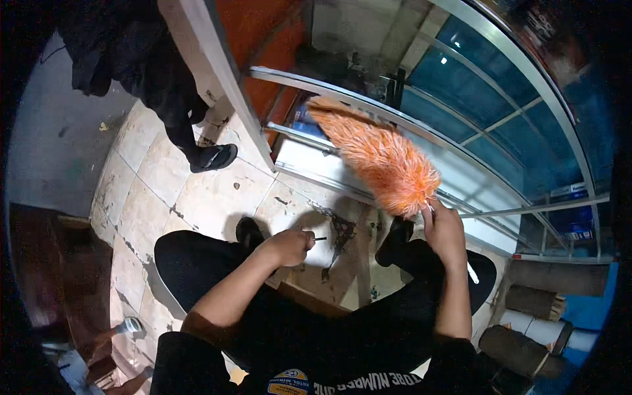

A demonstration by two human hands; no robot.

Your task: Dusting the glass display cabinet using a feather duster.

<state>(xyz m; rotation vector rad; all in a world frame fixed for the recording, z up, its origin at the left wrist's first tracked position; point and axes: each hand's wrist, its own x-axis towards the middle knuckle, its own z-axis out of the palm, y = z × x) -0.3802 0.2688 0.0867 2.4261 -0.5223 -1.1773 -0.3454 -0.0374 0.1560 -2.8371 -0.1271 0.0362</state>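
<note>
My right hand [446,232] is closed round the handle of a fluffy orange duster [385,161]. Its white handle end [473,274] sticks out below the wrist, and the duster's head slants up and left against the front of a glass display case [342,85]. Over my left knee, my left hand [289,247] is closed in a fist. From it a short thin dark stick [320,239] pokes out to the right; the rest is hidden in the fingers, so its kind is unclear.
Tiled floor [155,174] with dark stains lies around my feet. Another person in black clothes and a sandal [215,158] stands at the upper left. Dark rolls [520,349] are stacked at the lower right. Blue packages [573,220] sit inside the case. A brown wooden piece [62,263] is at the left.
</note>
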